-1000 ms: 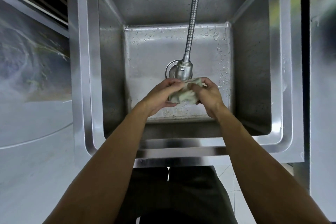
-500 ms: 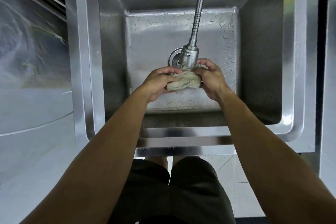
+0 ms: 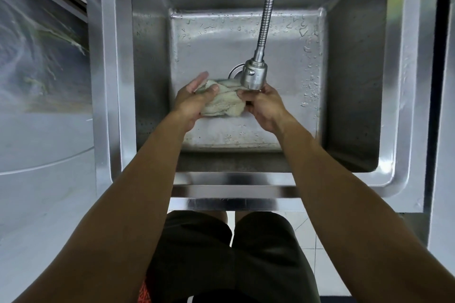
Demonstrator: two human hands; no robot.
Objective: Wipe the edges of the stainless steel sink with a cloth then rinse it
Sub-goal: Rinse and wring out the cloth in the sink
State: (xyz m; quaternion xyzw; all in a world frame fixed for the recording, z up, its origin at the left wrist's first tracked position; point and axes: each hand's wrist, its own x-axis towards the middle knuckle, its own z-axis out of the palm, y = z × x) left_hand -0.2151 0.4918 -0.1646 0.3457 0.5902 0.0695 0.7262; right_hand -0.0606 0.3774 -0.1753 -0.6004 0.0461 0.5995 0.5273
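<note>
A pale, wet cloth is bunched between both hands over the basin of the stainless steel sink. My left hand cups its left side with the thumb pressed on top. My right hand pinches its right end, just under the spray head of the flexible faucet hose. The sink floor carries water drops, and the drain ring is mostly hidden behind the spray head. I cannot tell whether water is running.
The sink's front rim runs between my forearms. A grey counter lies to the left and a dark gap borders the sink on the right. Tiled floor shows below, past my dark shorts.
The cloth has loosened from a tight wad into a wider bunch, my hands have drawn slightly apart and moved left under the spray head. The camera has tilted down a little.
</note>
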